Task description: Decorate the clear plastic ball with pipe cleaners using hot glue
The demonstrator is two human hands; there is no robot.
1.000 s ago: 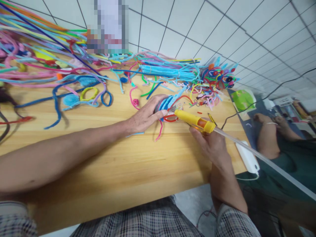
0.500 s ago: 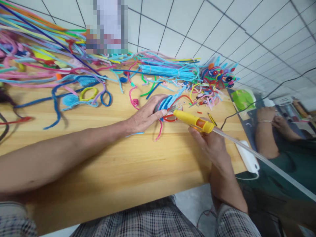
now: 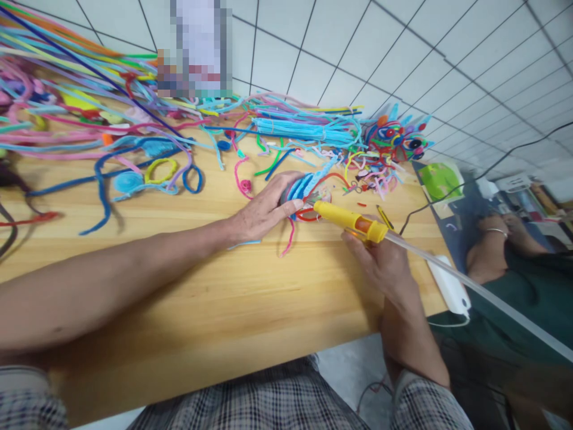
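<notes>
My left hand (image 3: pixel 273 203) is closed around a roundish craft piece (image 3: pixel 299 188) wound with blue pipe cleaners, its far side hidden by my fingers. A light blue stem sticks up from it, and a red and a pink pipe cleaner (image 3: pixel 289 239) trail from it. In my right hand (image 3: pixel 380 257) is a yellow hot glue gun (image 3: pixel 349 218) with a long clear glue stick (image 3: pixel 474 289) out of its back. The nozzle meets the piece close to my left thumb; whether glue is flowing I cannot tell.
Pipe cleaner bundles (image 3: pixel 308 130) and loose coloured pieces lie along the back. Two finished colourful heads (image 3: pixel 398 137) stand at the far right. Small scissors (image 3: pixel 353 188), a cutter (image 3: pixel 384 217) and a white power strip (image 3: pixel 450 283) lie rightward. A co-worker's hands (image 3: pixel 496 230) are beyond the table edge.
My hands, the glue gun and the craft piece stay almost still. The co-worker's hands at the right have moved slightly down and to the right.
</notes>
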